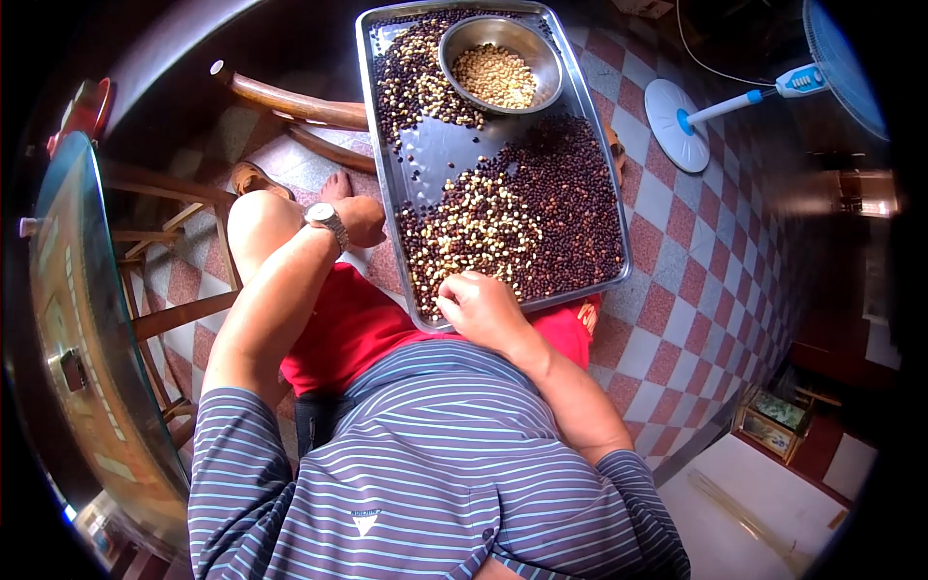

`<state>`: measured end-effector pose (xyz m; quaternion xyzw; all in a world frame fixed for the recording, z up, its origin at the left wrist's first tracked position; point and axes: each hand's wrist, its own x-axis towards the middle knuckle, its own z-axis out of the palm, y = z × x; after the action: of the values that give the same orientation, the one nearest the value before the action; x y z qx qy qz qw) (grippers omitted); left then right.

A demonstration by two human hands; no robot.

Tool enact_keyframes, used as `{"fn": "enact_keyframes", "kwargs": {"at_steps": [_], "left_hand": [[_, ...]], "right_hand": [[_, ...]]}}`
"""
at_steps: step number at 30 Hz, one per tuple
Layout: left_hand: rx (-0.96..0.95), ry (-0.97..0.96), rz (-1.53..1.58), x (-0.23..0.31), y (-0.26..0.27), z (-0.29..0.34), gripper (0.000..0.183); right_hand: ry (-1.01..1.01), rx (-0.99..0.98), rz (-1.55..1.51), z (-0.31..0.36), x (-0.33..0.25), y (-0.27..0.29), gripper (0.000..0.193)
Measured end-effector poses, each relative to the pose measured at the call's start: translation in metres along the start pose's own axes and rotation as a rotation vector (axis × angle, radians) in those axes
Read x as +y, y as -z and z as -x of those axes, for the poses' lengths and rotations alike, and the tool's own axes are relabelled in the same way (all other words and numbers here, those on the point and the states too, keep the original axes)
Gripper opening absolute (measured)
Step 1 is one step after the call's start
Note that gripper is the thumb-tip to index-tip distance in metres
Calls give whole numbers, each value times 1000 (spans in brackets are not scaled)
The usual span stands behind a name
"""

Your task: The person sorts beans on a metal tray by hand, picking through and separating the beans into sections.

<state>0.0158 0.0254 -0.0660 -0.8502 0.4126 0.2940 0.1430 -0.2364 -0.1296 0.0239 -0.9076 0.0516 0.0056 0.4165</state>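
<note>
A metal tray [454,155] lies in front of me, its near end over my lap. Dark red-brown beans [570,208] cover its right side, and a pile of mixed pale and dark beans [488,227] lies near its lower left. My right hand [480,307] rests at the tray's near edge, its fingers curled together over the beans; whatever they hold is hidden. My left hand [362,222], below a wristwatch [326,218], is beside the tray's left rim with its fingers out of sight. At the tray's far end stands a steel bowl [553,75] of pale beans [495,77].
More mixed beans [411,72] lie left of the bowl. A curved wooden piece [300,104] reaches the tray's left side. A glass-topped table [97,319] stands at left. On the checkered floor [667,251] at right is a white and blue fan [680,124].
</note>
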Motion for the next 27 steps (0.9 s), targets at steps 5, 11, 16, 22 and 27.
{"fn": "enact_keyframes", "kwargs": {"at_steps": [5,11,16,22,27], "left_hand": [[-7,-3,2,3,-1,3,54],[-13,-10,1,5,2,3,55],[-23,-13,3,6,2,4,55],[-33,-17,12,4,1,3,56],[-41,-16,22,1,1,4,56]], "right_hand": [[-279,-221,-1112,-2,-3,43,4],[-423,-156,-1176,-3,2,51,8],[-206,-94,-466,1,6,24,10],[-28,-17,-1,1,6,7,13],[-52,-34,83,0,4,4,12]]}}
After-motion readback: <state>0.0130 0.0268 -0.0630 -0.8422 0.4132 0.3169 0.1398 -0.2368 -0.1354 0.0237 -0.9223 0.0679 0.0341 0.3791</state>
